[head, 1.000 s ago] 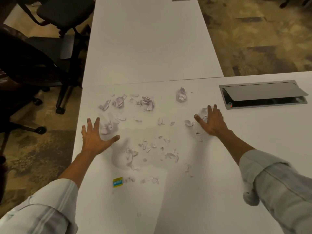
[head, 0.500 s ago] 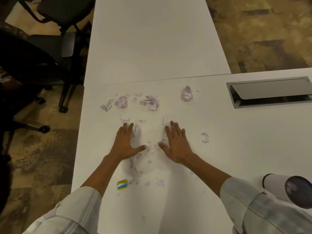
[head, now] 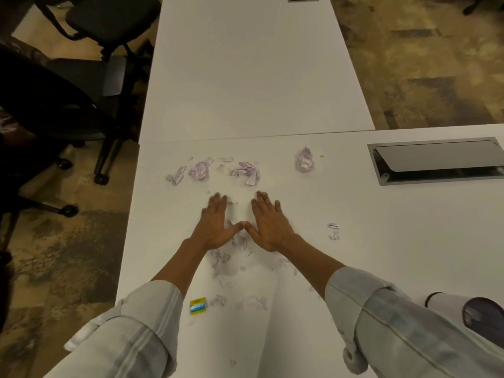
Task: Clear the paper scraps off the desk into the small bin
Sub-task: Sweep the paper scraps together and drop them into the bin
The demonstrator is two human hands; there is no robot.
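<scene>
Flat on the desk (head: pixel 354 268), the left hand (head: pixel 214 227) and right hand (head: pixel 268 227) are laid palm down with fingers spread, thumb tips touching, nothing gripped. Small scraps (head: pixel 240 241) are gathered between and just below the palms. Crumpled scraps (head: pixel 248 171) are strewn beyond the fingertips, a wad (head: pixel 305 159) lies farther right, and one scrap (head: pixel 333 231) sits apart right of the right hand. A yellow tag (head: pixel 198 306) lies beside the left sleeve (head: pixel 131 331). The bin (head: pixel 474 312) is seen partly at the lower right.
</scene>
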